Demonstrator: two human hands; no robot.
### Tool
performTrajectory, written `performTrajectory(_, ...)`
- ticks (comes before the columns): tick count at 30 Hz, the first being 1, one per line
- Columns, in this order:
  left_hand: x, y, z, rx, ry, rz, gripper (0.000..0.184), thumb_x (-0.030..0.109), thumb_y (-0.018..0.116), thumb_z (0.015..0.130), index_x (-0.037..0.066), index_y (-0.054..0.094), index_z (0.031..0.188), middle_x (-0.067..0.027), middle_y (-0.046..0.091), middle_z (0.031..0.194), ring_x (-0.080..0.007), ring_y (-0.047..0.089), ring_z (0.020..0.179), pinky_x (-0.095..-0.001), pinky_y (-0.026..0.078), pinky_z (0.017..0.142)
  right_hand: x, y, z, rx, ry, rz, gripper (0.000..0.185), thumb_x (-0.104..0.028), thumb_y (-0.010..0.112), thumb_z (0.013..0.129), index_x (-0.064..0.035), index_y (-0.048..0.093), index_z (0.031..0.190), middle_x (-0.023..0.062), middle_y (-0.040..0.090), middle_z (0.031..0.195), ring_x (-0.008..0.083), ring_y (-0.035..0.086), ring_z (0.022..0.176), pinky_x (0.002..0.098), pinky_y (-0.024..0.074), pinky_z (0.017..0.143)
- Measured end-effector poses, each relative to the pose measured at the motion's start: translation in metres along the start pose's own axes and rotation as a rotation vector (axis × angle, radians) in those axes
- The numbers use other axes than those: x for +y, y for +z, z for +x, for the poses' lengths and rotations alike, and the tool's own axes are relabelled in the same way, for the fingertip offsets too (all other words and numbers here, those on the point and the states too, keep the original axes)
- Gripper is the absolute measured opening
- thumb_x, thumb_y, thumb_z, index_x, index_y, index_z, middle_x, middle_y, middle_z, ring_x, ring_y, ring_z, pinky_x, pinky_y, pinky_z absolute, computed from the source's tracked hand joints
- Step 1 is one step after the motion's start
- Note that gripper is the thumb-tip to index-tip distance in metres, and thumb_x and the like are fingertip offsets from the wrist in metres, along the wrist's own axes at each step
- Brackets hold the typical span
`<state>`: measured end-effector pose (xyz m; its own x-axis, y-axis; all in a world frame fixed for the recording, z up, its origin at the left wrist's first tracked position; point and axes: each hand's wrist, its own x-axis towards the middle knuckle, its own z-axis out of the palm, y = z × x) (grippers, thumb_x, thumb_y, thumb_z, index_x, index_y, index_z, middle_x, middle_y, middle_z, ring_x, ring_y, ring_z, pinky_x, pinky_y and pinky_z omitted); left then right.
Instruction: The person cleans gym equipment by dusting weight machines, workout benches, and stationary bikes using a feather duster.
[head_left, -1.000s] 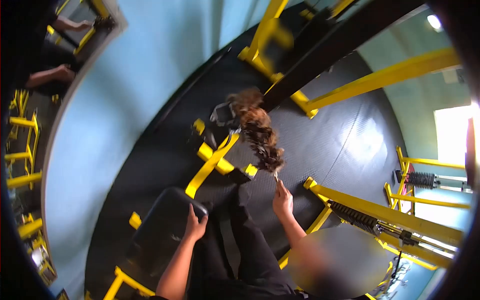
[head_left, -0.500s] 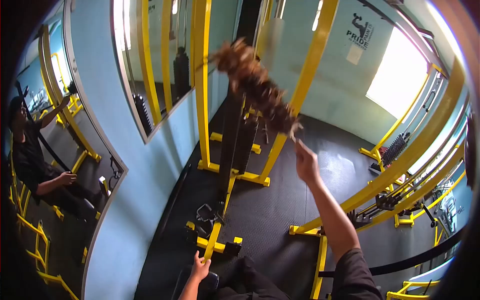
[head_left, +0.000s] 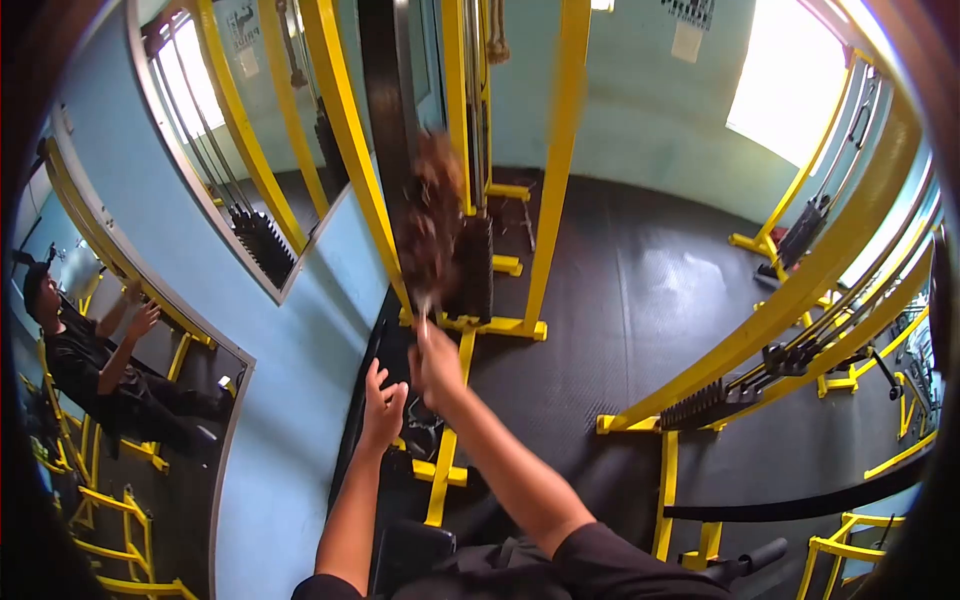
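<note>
My right hand (head_left: 437, 370) is wrapped round the thin handle of a brown feather duster (head_left: 432, 225). The duster points upward, its feathers blurred by motion, in front of the yellow and black frame of a cable machine (head_left: 462, 400). Just left of the right hand, my left hand (head_left: 382, 408) is raised with its fingers apart and holds nothing. Below the hands, part of a black padded seat (head_left: 412, 545) shows by my legs.
A blue wall with mirrors (head_left: 185, 350) runs along the left. On the right stands another yellow machine (head_left: 780, 330) with a black weight stack (head_left: 710, 403). Black rubber flooring (head_left: 640, 290) lies between the machines. A bright window (head_left: 785, 80) is at the back right.
My right hand has swung left and down with the feather duster, which now stands more upright. My left hand has let go of the yellow bar and risen beside it. The view has shifted.
</note>
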<state>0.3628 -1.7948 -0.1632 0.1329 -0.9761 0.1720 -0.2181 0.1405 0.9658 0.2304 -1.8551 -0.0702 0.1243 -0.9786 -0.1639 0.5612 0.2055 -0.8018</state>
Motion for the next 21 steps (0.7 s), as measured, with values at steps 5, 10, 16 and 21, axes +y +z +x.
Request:
performTrajectory(5,-0.024,0.014,-0.008,0.014,-0.157,0.066,0.075,0.018,0.061,0.093,0.012,0.013,0.15,-0.0259,0.035,0.142,-0.0264,0.059,0.106,-0.0351,0.049,0.09,0.191,-0.133,-0.057,0.375,0.745,-0.039,0.026,-0.041,0.049,0.098,-0.0177,0.061,0.097,0.003,0.046,0.057,0.0141,0.038,0.038,0.0309,0.0277,0.035)
performTrajectory(10,-0.055,0.027,-0.053,0.077,-0.392,0.109,0.074,0.016,0.06,0.093,0.013,0.013,0.15,-0.0259,0.038,0.14,-0.0273,0.062,0.105,-0.0349,0.049,0.089,0.244,-0.214,-0.043,0.337,0.802,-0.689,0.034,-0.038,0.042,0.1,-0.0114,0.059,0.113,0.0087,0.054,0.065,0.0207,0.046,0.042,0.0368,0.0383,0.039)
performTrajectory(16,-0.086,0.034,-0.103,0.156,-0.585,0.004,0.075,0.012,0.061,0.091,0.01,0.013,0.149,-0.0277,0.039,0.137,-0.0297,0.062,0.107,-0.0366,0.051,0.088,0.117,-0.164,0.008,0.174,0.09,-0.614,0.03,-0.018,0.046,0.101,-0.0031,0.055,0.125,-0.0011,0.048,0.068,0.0073,0.043,0.056,0.0226,0.0348,0.05)
performTrajectory(21,-0.13,0.037,-0.101,0.197,-0.529,-0.096,0.081,0.015,0.066,0.088,0.01,0.013,0.149,-0.0291,0.041,0.134,-0.0293,0.06,0.107,-0.0368,0.052,0.088,-0.082,-0.068,0.034,0.017,-0.415,-0.659,0.041,-0.006,0.04,0.1,-0.0019,0.043,0.14,-0.0013,0.047,0.073,0.0058,0.04,0.057,0.0191,0.0352,0.051)
